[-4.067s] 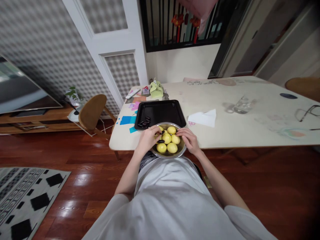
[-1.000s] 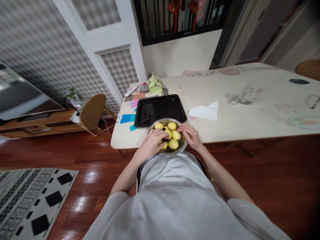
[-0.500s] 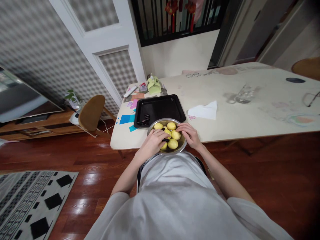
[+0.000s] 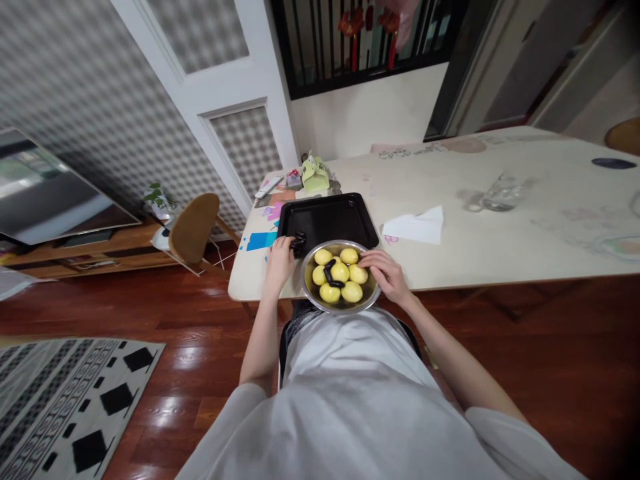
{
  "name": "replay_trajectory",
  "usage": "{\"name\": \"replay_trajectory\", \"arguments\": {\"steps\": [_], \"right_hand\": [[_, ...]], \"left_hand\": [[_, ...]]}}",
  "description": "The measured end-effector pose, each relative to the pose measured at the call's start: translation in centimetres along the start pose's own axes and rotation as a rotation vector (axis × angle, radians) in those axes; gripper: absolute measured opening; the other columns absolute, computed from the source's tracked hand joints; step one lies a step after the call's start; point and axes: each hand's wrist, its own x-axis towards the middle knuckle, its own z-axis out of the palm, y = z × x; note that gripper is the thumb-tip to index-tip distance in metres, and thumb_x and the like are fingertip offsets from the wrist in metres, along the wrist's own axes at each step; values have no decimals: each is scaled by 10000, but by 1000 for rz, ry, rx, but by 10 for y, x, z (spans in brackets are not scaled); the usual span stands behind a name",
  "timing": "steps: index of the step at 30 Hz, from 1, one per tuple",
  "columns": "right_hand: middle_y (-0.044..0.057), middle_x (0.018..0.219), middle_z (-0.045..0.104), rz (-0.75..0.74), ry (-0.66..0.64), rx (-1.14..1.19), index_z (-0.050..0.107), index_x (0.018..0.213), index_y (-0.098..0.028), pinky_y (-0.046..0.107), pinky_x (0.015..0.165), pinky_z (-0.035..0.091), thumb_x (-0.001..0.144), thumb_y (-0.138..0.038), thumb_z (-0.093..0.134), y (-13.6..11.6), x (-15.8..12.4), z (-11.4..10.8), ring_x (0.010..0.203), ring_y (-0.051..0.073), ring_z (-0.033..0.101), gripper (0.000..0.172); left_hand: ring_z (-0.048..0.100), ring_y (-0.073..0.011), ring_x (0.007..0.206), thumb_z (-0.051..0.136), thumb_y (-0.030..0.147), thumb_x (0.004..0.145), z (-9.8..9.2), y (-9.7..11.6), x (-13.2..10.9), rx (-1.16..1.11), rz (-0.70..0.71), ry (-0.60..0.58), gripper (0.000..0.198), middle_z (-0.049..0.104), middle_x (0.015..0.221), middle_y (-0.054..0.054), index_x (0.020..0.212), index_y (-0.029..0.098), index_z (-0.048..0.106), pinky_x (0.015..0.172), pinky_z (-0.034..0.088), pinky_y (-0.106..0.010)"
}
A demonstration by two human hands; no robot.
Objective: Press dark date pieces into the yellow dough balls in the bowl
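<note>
A metal bowl (image 4: 310, 297) sits at the table's near edge, in front of my body. Several yellow, lemon-like oval fruits (image 4: 341, 272) fill it, and two dark, glossy, finger-shaped pieces (image 4: 335, 284) lie on top. My right hand (image 4: 389, 275) grips the bowl's right rim, fingers reaching over onto the fruit. My left hand (image 4: 281, 261) is at the near left corner of a black tray (image 4: 333, 217), fingers bent together against a cluster of dark finger-shaped pieces (image 4: 299, 242). What lies between those fingertips is partly hidden.
On the table (image 4: 450, 263), a white paper (image 4: 416, 225) lies right of the tray, with a clear glass (image 4: 503, 193) farther right. Behind the tray are a green box (image 4: 315, 175) and a white remote (image 4: 269, 187). A wooden chair (image 4: 195, 230) stands left.
My left hand has moved left from the bowl to the tray's corner, uncovering the fruit and dark pieces. My right hand stays at the bowl's rim. The view has shifted slightly.
</note>
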Motion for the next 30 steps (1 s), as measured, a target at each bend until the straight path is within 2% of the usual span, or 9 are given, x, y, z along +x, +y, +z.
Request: {"name": "replay_trajectory", "arguments": {"steps": [3,6,11,17,20,23,27,30], "right_hand": [[95,1012,785,9,3,2,779,1024,-257,549,991,561,1073,-369,487,-1,0,0,1108,308,695,317],[99,1017,784,22,-1,1,782,1022,-255,559,1001,559,1072,-386,486,-3,0,0,1109,313,696,327],[97,1009,785,19,-2,0,780,1020,-255,561,998,559,1074,-381,483,-3,1,0,1110,313,695,327],[94,1015,786,8,7,-5,780,1013,-257,547,991,564,1077,-379,485,-1,0,1,1114,307,695,326],[97,1012,786,10,4,-5,779,1015,-256,550,993,563,1078,-386,480,-1,0,0,1117,309,695,332],[97,1023,785,12,-4,-4,777,1026,-255,548,1003,558,1081,-380,478,-1,0,0,1126,307,691,329],[97,1028,778,12,-8,0,774,1031,-253,538,1006,555,1084,-381,473,-1,-1,0,1129,302,687,332],[98,1030,777,7,-9,0,771,1038,-249,536,1005,554,1083,-376,477,1,-1,1,1127,300,686,324]], "left_hand": [[491,-331,1483,424,57,976,10,-21,2,105,-94,-80,443,660,1434,-187,1359,165,618,1157,443,-534],[464,-322,1509,408,50,970,14,-31,3,148,-52,-102,479,663,1434,-180,1387,154,620,1176,430,-513],[593,-307,1324,392,67,987,16,-34,5,117,-6,-36,445,696,1287,-158,1310,175,677,1132,475,-465],[659,-278,1148,482,71,971,9,-28,6,-6,-47,24,367,667,1217,-126,1243,201,692,1043,528,-417],[665,-243,1090,516,68,956,-2,-15,5,-138,-12,78,345,656,1159,-109,1227,195,689,1010,550,-374],[663,-208,1031,578,119,959,-16,13,-3,-300,109,107,327,650,1099,-79,1258,207,676,958,574,-332],[664,-186,1003,617,170,973,-27,62,-24,-439,282,26,344,660,1074,-59,1308,233,663,903,580,-297],[668,-192,1005,629,159,969,-17,90,-40,-446,371,-35,360,671,1062,-56,1322,229,651,936,570,-318]]}}
